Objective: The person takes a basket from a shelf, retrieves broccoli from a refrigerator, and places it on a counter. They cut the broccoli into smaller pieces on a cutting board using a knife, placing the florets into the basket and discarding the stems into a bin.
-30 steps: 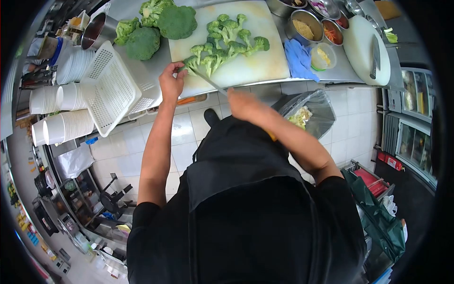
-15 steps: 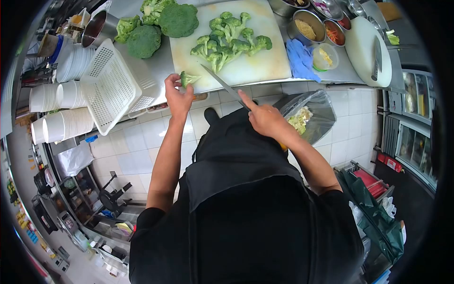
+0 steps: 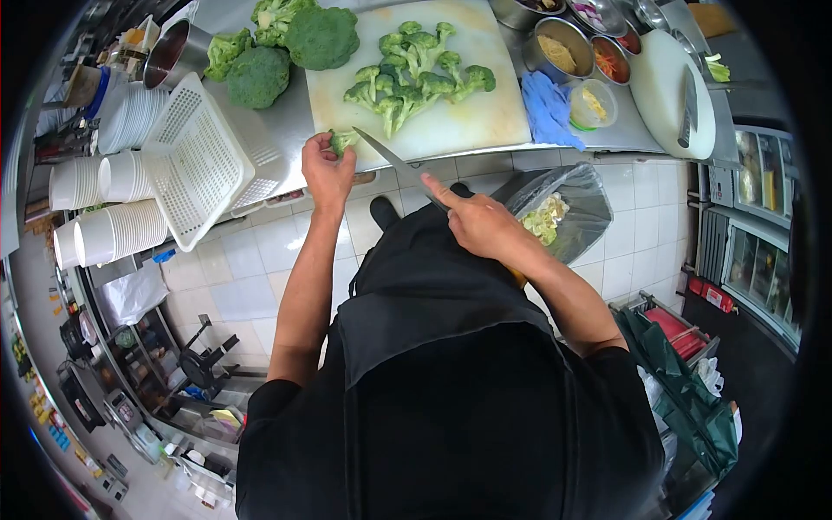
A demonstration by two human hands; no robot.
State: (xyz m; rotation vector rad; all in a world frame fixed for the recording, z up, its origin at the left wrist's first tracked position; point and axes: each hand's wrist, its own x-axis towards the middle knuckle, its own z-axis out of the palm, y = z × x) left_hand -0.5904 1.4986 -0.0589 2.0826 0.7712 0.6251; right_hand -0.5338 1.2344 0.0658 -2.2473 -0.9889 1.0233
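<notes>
Near the left front corner of the white cutting board (image 3: 485,130), my left hand (image 3: 328,176) pinches a small broccoli floret (image 3: 343,140), its stem end turned to the right. My right hand (image 3: 475,218) grips a knife (image 3: 392,156), index finger stretched along the spine. The blade points up and left, its tip close beside the floret's stem. Behind both hands, a pile of cut broccoli florets (image 3: 420,78) lies on the board. Whole broccoli heads (image 3: 321,38) sit on the steel counter at the board's back left.
A white perforated basket (image 3: 198,165) stands left, beside stacked white bowls (image 3: 121,232). Right of the board lie a blue cloth (image 3: 549,111) and a lidless-looking plastic tub (image 3: 594,105). A bin bag with trimmings (image 3: 546,218) hangs below the counter's front edge. Another knife (image 3: 687,108) rests on a round board.
My right hand and the knife have shifted left, bringing the tip nearer the floret. The fingers of my left hand have closed further around the floret.
</notes>
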